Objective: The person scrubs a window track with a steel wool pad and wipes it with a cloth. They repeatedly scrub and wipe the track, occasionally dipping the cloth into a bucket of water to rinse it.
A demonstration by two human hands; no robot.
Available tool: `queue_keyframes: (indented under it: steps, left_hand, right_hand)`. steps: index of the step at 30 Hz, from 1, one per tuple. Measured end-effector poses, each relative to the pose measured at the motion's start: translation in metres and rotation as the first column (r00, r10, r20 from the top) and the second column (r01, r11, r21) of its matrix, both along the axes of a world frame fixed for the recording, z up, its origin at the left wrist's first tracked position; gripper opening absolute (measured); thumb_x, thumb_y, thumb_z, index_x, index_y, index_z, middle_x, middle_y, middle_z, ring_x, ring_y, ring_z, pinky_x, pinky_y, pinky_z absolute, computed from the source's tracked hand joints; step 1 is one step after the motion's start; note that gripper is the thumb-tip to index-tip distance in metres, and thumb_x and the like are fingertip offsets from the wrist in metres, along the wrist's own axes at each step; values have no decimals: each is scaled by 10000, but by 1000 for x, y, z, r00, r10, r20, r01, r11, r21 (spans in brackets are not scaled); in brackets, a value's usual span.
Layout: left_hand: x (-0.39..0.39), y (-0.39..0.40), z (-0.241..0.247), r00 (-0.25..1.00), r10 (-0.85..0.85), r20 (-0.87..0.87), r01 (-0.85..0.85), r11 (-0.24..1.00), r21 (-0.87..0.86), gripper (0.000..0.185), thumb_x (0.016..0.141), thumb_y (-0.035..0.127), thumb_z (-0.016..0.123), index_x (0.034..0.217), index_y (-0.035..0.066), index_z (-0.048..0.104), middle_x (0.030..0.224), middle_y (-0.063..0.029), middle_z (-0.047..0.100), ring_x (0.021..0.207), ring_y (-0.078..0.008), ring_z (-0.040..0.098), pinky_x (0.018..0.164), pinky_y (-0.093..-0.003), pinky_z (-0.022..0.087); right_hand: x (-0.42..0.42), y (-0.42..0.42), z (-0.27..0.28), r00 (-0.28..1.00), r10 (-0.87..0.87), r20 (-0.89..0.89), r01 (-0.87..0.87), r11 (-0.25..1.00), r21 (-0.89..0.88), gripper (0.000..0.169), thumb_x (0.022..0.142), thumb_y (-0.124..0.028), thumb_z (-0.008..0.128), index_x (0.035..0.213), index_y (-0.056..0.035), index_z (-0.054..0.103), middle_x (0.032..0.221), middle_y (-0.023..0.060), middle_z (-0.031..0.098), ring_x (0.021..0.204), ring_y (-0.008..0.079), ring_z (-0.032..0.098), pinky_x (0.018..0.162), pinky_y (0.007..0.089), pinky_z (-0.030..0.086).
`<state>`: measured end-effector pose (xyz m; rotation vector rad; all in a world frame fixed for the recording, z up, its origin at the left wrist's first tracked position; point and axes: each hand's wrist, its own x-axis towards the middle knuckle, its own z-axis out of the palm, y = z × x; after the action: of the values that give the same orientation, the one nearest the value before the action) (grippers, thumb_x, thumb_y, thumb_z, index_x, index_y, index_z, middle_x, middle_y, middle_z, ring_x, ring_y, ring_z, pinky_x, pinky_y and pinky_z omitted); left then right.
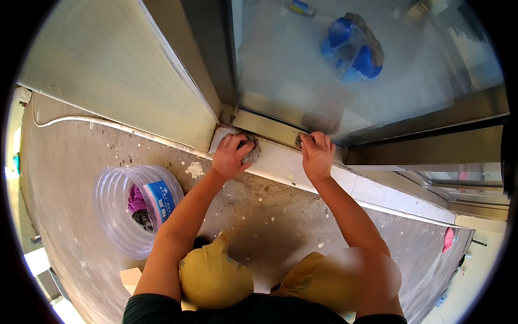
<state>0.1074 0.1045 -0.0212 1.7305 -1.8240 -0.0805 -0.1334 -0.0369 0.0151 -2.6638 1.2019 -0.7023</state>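
My left hand (pixel 230 158) grips a crumpled grey cloth (pixel 253 150) against the white tiled sill (pixel 279 158), close to the corner of the metal frame. Farther right, my right hand (pixel 318 158) reaches the lower metal rail (pixel 269 126) of a glass panel (pixel 283 77). Its fingers are curled and pinch a small dark grey wad (pixel 298 141) against that rail; whether this is cloth or a scouring pad is unclear. The two hands are apart, and both forearms extend over the concrete floor (pixel 259 214).
A clear plastic bucket (pixel 106 214) with purple and dark cloths (pixel 136 198) stands left of my arm. A white cable (pixel 73 118) runs along the wall base. Behind the glass are a blue plastic bag (pixel 340 32) and a bottle (pixel 300 8). Something pink (pixel 448 239) lies far right.
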Motion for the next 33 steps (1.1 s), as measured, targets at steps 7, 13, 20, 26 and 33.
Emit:
queue_keyframes:
  steps: [7, 13, 20, 26, 33]
  left_hand:
    - [-5, -2, -1, 1000, 14, 4, -14, 1000, 13, 617, 536, 158, 822, 1125, 140, 640, 1148, -69, 542, 1032, -318, 517, 867, -424, 484]
    - [-8, -7, 8, 1000, -3, -10, 3, 1000, 15, 625, 529, 136, 820, 1128, 136, 641, 1155, -75, 536, 1035, -321, 516, 870, -423, 487]
    - [-1, 0, 3, 1000, -2, -25, 3, 1000, 30, 639, 538, 147, 838, 1143, 135, 631, 1160, -80, 533, 1038, -324, 511, 872, -423, 484]
    - [-5, -5, 3, 1000, -12, -29, 13, 999, 47, 636, 546, 138, 835, 1148, 133, 630, 1165, -81, 530, 1044, -328, 509, 880, -426, 481]
    - [-7, -4, 9, 997, -26, -73, 31, 997, 69, 605, 573, 129, 833, 1143, 126, 630, 1162, -76, 531, 1051, -322, 509, 883, -424, 478]
  right_hand:
    - [18, 0, 0, 1000, 10, 25, -10, 1000, 8, 224, 791, -93, 696, 1011, -134, 705, 957, 35, 536, 960, 268, 525, 823, 425, 408]
    - [-6, -3, -3, 997, -70, 42, 71, 997, -25, 235, 789, -80, 687, 1015, -144, 693, 955, 27, 538, 958, 266, 527, 812, 426, 407]
    - [-14, -3, -1, 1000, 7, 11, -7, 1000, 1, 206, 792, -87, 686, 988, -149, 703, 963, 30, 551, 963, 270, 531, 815, 423, 411]
    - [9, -4, -1, 997, 43, 59, -47, 997, 55, 207, 805, -82, 684, 1003, -139, 705, 959, 30, 546, 949, 272, 531, 809, 428, 412]
    - [-6, 2, -6, 999, -11, 38, 10, 1000, 25, 195, 814, -91, 687, 1005, -125, 696, 973, 38, 542, 973, 277, 528, 794, 433, 427]
